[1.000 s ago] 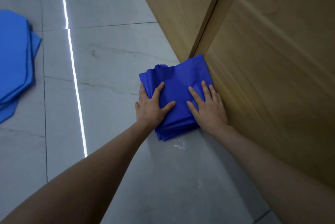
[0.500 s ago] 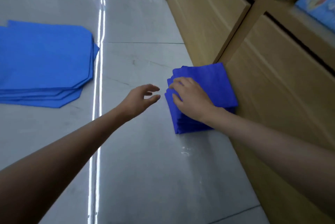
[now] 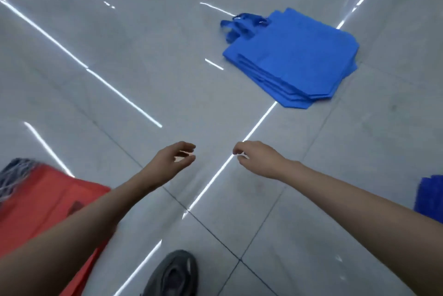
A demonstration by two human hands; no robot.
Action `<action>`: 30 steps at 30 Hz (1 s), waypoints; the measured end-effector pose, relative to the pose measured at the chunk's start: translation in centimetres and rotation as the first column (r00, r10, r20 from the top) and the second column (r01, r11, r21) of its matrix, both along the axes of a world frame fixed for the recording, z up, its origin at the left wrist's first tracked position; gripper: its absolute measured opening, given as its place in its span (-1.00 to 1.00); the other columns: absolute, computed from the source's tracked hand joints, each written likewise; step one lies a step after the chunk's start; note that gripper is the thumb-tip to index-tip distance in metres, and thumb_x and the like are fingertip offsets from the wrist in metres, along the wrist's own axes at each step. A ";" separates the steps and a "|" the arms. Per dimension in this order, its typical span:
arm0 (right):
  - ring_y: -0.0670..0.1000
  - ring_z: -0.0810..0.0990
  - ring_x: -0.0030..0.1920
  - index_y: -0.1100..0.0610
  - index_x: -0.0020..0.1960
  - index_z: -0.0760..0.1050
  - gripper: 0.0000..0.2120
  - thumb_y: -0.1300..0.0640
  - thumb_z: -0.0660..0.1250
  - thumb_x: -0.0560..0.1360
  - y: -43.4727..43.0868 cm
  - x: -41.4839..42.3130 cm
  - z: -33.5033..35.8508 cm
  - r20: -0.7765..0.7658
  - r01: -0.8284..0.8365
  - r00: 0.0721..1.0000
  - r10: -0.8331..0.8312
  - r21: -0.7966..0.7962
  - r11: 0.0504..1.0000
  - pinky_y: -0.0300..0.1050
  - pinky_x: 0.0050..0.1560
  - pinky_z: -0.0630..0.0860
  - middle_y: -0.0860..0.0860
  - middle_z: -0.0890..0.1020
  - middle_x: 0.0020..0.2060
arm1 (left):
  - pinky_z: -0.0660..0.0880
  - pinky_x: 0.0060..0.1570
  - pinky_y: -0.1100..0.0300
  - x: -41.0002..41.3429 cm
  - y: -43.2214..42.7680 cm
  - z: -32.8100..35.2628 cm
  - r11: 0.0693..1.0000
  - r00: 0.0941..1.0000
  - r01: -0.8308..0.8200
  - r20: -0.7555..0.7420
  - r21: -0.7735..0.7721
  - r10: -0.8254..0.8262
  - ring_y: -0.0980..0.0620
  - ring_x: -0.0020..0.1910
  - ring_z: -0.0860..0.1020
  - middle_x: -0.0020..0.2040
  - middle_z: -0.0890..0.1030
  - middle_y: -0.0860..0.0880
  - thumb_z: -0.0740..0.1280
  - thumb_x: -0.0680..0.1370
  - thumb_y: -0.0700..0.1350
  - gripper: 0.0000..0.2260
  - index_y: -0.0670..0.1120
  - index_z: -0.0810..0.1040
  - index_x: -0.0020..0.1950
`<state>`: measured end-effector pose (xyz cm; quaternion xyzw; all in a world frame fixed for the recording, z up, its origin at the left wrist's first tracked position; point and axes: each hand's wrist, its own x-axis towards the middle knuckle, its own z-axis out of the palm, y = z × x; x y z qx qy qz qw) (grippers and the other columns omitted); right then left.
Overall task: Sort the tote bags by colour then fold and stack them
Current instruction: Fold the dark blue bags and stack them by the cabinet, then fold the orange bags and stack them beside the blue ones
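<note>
Now both hands hold nothing. The left hand (image 3: pixel 171 162) hangs over the floor (image 3: pixel 119 44) with thumb and fingers loosely curled and a gap between them. The right hand (image 3: pixel 260 159) near it is just as slack, fingers bent but pinching nothing.

Ahead and to the right, well apart from both, lies the blue pile (image 3: pixel 297 56) of unfolded bags, flat, with the handles (image 3: pixel 239 26) trailing off its far-left end. A darker folded stack (image 3: pixel 429 197) shows at the right edge, and red bags (image 3: pixel 40 204) lie under the left forearm.

The bags look thin, light and limp, and probably slide easily on the glossy tile. Pinching only the top one at its two corners by the handles should peel it off without dragging the rest.
</note>
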<state>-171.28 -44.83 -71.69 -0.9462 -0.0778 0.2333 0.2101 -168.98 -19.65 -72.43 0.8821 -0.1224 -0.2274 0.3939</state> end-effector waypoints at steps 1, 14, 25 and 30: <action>0.07 0.45 0.20 0.12 0.26 0.44 -0.72 0.16 0.11 0.59 2.4 0.9 -0.1 -0.009 -0.062 0.998 0.062 0.016 0.998 -0.06 0.17 0.39 0.07 0.51 0.21 | 0.33 0.12 0.29 -0.5 2.7 -0.1 0.997 0.999 -0.036 0.025 0.061 0.035 0.16 0.12 0.50 0.15 0.51 0.10 0.34 0.54 -0.07 -0.75 0.03 0.49 0.21; 0.13 0.43 0.28 0.15 0.35 0.36 -0.53 -0.02 0.32 0.52 32.0 4.2 -5.1 -0.125 -0.153 0.969 0.211 0.363 0.919 0.00 0.26 0.37 0.14 0.44 0.28 | 0.09 0.42 -0.05 -8.9 25.0 -5.5 0.533 0.695 -0.687 0.233 0.493 0.680 -0.23 0.48 0.09 0.50 0.07 -0.28 0.42 0.43 0.10 -0.23 -0.16 0.16 0.51; 0.18 0.59 0.09 0.25 0.08 0.56 -0.70 0.08 0.34 0.45 37.8 3.9 -8.8 -0.290 0.085 0.957 -0.008 0.254 0.964 -0.07 0.02 0.48 0.19 0.63 0.03 | 0.02 0.45 -0.04 -9.7 24.0 -8.7 0.542 0.708 -0.643 0.150 0.541 0.691 -0.11 0.52 -0.06 0.55 -0.08 -0.17 0.29 0.47 0.24 -0.20 -0.08 0.01 0.54; 0.16 0.58 0.10 0.19 0.10 0.56 -0.72 0.04 0.34 0.49 32.4 4.8 -9.6 -0.165 0.241 0.966 -0.197 0.310 0.920 -0.06 0.05 0.48 0.13 0.64 0.05 | -0.01 0.47 0.02 -6.4 21.4 -8.2 0.691 0.828 -0.541 0.159 0.480 0.538 -0.10 0.52 -0.05 0.55 -0.08 -0.14 0.30 0.50 0.18 -0.27 -0.05 0.05 0.54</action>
